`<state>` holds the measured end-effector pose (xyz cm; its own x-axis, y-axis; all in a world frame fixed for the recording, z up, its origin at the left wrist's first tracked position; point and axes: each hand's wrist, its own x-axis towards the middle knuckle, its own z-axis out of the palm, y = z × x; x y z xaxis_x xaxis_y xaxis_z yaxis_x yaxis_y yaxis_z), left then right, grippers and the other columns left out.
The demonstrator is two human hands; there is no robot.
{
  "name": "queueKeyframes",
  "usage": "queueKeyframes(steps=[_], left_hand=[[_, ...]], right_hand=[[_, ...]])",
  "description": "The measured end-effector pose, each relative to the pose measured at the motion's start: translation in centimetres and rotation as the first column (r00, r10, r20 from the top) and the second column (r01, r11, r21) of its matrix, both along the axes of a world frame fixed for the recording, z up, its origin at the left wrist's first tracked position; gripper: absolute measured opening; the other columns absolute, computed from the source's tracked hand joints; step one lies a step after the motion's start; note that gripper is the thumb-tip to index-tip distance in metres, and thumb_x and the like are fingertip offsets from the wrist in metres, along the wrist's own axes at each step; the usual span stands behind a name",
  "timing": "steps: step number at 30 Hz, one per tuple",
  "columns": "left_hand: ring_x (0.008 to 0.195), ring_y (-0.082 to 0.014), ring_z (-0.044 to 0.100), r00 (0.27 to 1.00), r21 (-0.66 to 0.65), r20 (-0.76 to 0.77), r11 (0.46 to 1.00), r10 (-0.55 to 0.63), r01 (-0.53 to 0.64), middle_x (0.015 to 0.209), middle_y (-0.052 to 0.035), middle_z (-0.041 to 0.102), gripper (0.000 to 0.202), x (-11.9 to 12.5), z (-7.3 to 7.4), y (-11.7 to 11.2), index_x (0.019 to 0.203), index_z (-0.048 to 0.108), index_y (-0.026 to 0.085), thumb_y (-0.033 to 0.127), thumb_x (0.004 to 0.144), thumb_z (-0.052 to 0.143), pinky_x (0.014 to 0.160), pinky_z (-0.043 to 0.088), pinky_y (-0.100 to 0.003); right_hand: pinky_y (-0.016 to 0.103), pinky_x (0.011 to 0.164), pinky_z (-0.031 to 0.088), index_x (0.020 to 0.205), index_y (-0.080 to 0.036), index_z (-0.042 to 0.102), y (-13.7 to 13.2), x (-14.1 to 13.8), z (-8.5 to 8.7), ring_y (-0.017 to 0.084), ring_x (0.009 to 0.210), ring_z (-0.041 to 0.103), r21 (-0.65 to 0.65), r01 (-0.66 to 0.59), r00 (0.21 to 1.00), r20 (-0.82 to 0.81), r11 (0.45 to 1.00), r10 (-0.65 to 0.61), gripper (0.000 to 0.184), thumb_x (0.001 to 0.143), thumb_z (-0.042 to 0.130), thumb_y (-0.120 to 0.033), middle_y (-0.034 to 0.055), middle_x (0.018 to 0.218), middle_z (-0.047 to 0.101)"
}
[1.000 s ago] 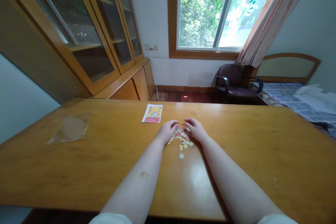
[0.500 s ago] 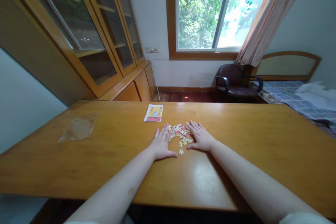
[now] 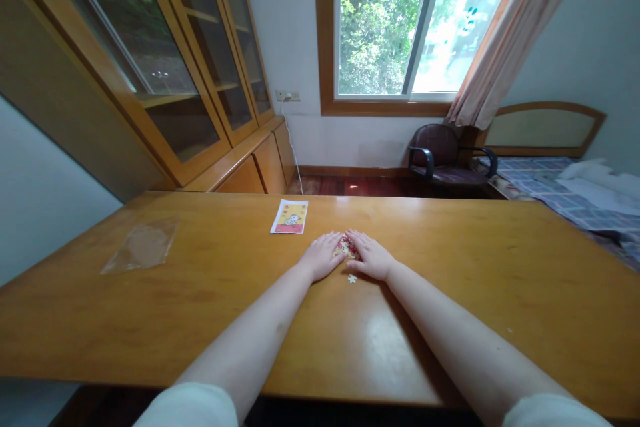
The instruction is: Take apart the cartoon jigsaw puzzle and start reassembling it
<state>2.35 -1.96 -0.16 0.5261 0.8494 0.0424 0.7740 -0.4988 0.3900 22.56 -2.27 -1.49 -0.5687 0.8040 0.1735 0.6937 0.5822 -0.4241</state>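
Observation:
A small heap of cream and red jigsaw pieces (image 3: pixel 345 248) lies on the wooden table (image 3: pixel 450 293), mostly hidden between my hands. My left hand (image 3: pixel 324 255) lies flat against the left side of the heap, fingers stretched out. On the heap's right side my right hand (image 3: pixel 369 255) lies flat too, its fingers meeting the left hand's over the pieces. One loose jigsaw piece (image 3: pixel 353 278) sits just in front of my hands. A small picture card (image 3: pixel 289 216) with a cartoon on it lies beyond my left hand.
A clear plastic bag (image 3: pixel 141 243) lies flat at the table's left. A glass-fronted wooden cabinet (image 3: pixel 165 73) stands to the left. Beyond the table are a dark armchair (image 3: pixel 443 157) under the window and a bed (image 3: pixel 565 190) at the right.
My hands, spread apart and flat beside the scattered pieces half a second ago, have slid together and pushed the pieces into a tight heap between them.

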Motion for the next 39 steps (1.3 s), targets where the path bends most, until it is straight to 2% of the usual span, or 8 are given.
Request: queueKeyframes(steps=[2,4,7,13,19,26,31,39], left_hand=[[0.141,-0.0224,0.024,0.999,-0.003,-0.007,0.999,-0.04,0.04,0.152,-0.0113,0.03,0.072,-0.1,0.0,-0.3,0.145,0.03,0.016,0.052,0.085,0.045,0.116,0.019,-0.038],[0.143,-0.0236,0.017,1.0,0.008,-0.021,1.0,-0.022,0.022,0.154,-0.0116,0.023,0.078,0.1,-0.2,-0.2,0.147,0.027,0.016,0.055,0.083,0.047,0.117,0.015,-0.041],[0.142,-0.0235,0.022,1.0,0.016,-0.019,1.0,0.007,-0.007,0.152,-0.0118,0.029,0.069,1.3,-0.6,0.9,0.145,0.03,0.016,0.051,0.087,0.042,0.117,0.014,-0.042],[0.13,-0.0231,0.042,0.929,-0.016,0.177,0.945,0.324,-0.327,0.139,-0.0112,0.05,0.048,4.7,-0.7,2.9,0.131,0.05,0.015,0.04,0.092,0.038,0.11,0.03,-0.037],[0.111,-0.024,0.057,0.806,-0.082,0.247,0.841,0.537,-0.535,0.117,-0.0119,0.065,0.043,6.8,-0.1,3.2,0.113,0.063,0.016,0.027,0.094,0.026,0.099,0.042,-0.038],[0.109,-0.0203,0.059,0.733,-0.152,0.32,0.796,0.601,-0.586,0.114,-0.008,0.067,0.044,6.7,-0.1,3.1,0.11,0.065,0.019,0.024,0.094,0.025,0.097,0.045,-0.033],[0.128,-0.0197,0.046,0.73,-0.162,0.348,0.805,0.588,-0.571,0.13,-0.0056,0.059,0.04,6.8,-0.1,3.2,0.116,0.064,0.019,0.023,0.092,0.032,0.111,0.032,-0.034],[0.118,-0.0229,0.055,0.685,-0.232,0.436,0.809,0.583,-0.54,0.124,-0.0094,0.063,0.042,6.8,-0.9,3.4,0.118,0.063,0.017,0.027,0.093,0.031,0.105,0.039,-0.036]], right_hand=[[0.046,0.115,0.02,0.148,-0.008,0.024,-0.7,0.2,-0.1,0.031,0.141,0.021,0.017,-0.047,0.999,0.025,0.999,0.047,0.11,0.066,0.062,-0.071,0.0213,0.151,0.025],[0.046,0.115,0.018,0.147,-0.006,0.023,-0.8,0.0,-0.3,0.032,0.141,0.02,0.027,-0.029,0.999,0.043,0.999,0.028,0.114,0.063,0.064,-0.071,0.0226,0.151,0.024],[0.044,0.115,0.021,0.145,-0.009,0.03,0.1,-0.8,-0.4,0.029,0.138,0.028,0.04,0.026,0.999,0.032,0.999,-0.027,0.088,0.078,0.057,-0.058,0.0191,0.148,0.034],[0.036,0.106,0.033,0.129,-0.012,0.051,2.9,-3.3,-0.3,0.023,0.123,0.047,-0.001,0.293,0.954,-0.067,0.956,-0.293,0.042,0.09,0.038,-0.02,0.0152,0.131,0.054],[0.031,0.092,0.041,0.105,-0.017,0.062,3.8,-4.1,-0.2,0.021,0.102,0.057,-0.07,0.429,0.889,-0.146,0.901,-0.435,0.03,0.094,0.036,-0.024,0.0118,0.107,0.065],[0.029,0.083,0.044,0.1,-0.018,0.063,3.8,-4.8,-0.2,0.019,0.094,0.06,-0.155,0.533,0.798,-0.236,0.832,-0.555,0.033,0.094,0.035,-0.032,0.0085,0.1,0.067],[0.029,0.088,0.043,0.107,-0.019,0.064,3.5,-5.0,0.1,0.019,0.101,0.059,-0.186,0.536,0.775,-0.279,0.823,-0.568,0.032,0.094,0.037,-0.032,0.008,0.108,0.067],[0.032,0.089,0.045,0.114,-0.019,0.059,3.3,-4.8,0.0,0.02,0.102,0.06,-0.279,0.514,0.722,-0.369,0.811,-0.585,0.032,0.092,0.041,-0.034,0.0085,0.111,0.067]])
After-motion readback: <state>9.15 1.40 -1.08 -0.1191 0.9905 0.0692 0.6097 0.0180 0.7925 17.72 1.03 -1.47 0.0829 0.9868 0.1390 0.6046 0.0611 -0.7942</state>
